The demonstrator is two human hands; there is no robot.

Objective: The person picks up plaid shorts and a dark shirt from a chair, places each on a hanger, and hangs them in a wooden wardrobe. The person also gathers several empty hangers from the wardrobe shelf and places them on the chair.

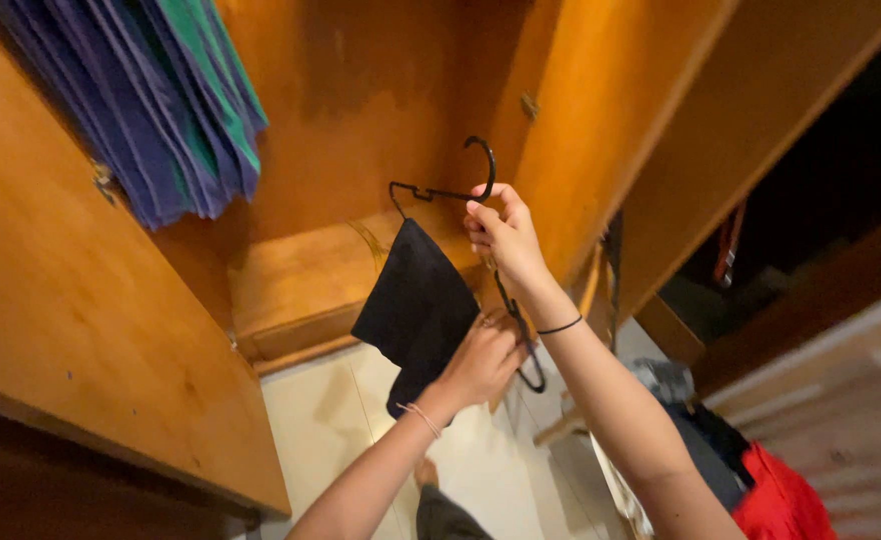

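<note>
inside wardrobe: right hand grips hanger, left hand holds black cloth

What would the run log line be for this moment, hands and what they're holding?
right hand: grips black hanger near hook | left hand: holds black cloth draped on hanger | setting: open wooden wardrobe

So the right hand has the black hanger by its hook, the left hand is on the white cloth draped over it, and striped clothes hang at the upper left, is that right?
Not quite: the cloth is black, not white, as the head view shows. The rest holds: the right hand grips the black hanger at its hook, the left hand is on the cloth draped over it, and striped clothes hang at upper left.
</note>
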